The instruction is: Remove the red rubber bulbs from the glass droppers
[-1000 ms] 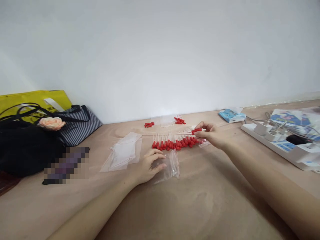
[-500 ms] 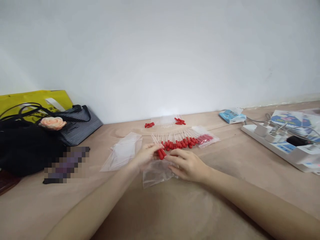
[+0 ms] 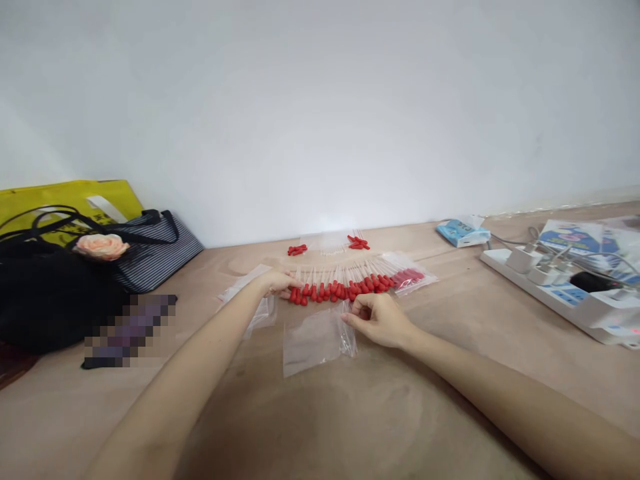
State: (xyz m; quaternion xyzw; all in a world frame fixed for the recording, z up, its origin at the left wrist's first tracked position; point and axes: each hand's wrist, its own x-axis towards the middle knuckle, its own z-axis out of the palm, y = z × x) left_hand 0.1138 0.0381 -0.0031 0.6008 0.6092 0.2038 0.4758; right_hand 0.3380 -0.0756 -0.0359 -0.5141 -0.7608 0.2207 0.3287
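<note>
A row of red-bulbed droppers (image 3: 345, 288) lies across the wooden table. My left hand (image 3: 276, 283) reaches to the row's left end, its fingers curled on a red-bulbed dropper (image 3: 296, 296) there. My right hand (image 3: 376, 319) pinches the right edge of a small clear plastic bag (image 3: 316, 339) that lies flat in front of the row. At the row's right end lies another clear bag (image 3: 413, 275) holding red droppers.
A stack of clear bags (image 3: 250, 303) lies left of the row. Loose red bulbs (image 3: 297, 250) lie near the wall. Black and striped bags (image 3: 75, 273) stand at far left. A power strip (image 3: 560, 287) with plugs and a tissue pack (image 3: 463, 232) are at right.
My left hand moved from the clear bag up to the left end of the dropper row. My right hand shifted to the bag's right edge, and the bag now lies flat.
</note>
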